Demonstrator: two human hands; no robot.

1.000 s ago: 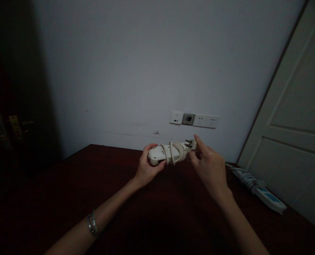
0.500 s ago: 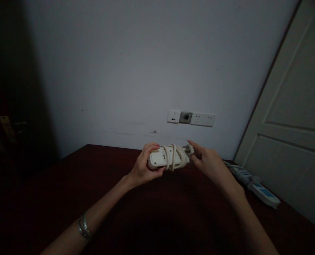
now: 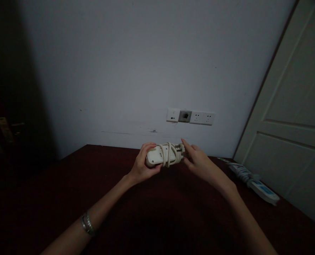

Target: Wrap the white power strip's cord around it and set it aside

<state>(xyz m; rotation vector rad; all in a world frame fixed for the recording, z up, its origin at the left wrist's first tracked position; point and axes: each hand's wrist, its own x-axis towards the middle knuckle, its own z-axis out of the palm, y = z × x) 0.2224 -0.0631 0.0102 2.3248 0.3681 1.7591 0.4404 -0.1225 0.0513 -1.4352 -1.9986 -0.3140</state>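
A white power strip [image 3: 154, 156] is held up above the dark red table, with its cord [image 3: 169, 154] wound several times around it. My left hand [image 3: 144, 164] is closed around the strip's left end, fingers on top and thumb underneath. At the other end, my right hand [image 3: 197, 159] pinches the plug [image 3: 182, 148] between fingers and thumb. The plug's metal prongs point left, close against the wound cord. Whether the prongs touch the cord, I cannot tell.
A second power strip [image 3: 263, 191] with a blue label and a bundled cord lies on the table [image 3: 114, 166] at the right. Wall sockets [image 3: 202, 118] sit in the pale wall behind. A panelled door [image 3: 287, 124] stands at the right.
My right hand has moved left with the plug, bringing it closer to the wound cord. My left hand keeps its hold on the strip, which has shifted slightly left.
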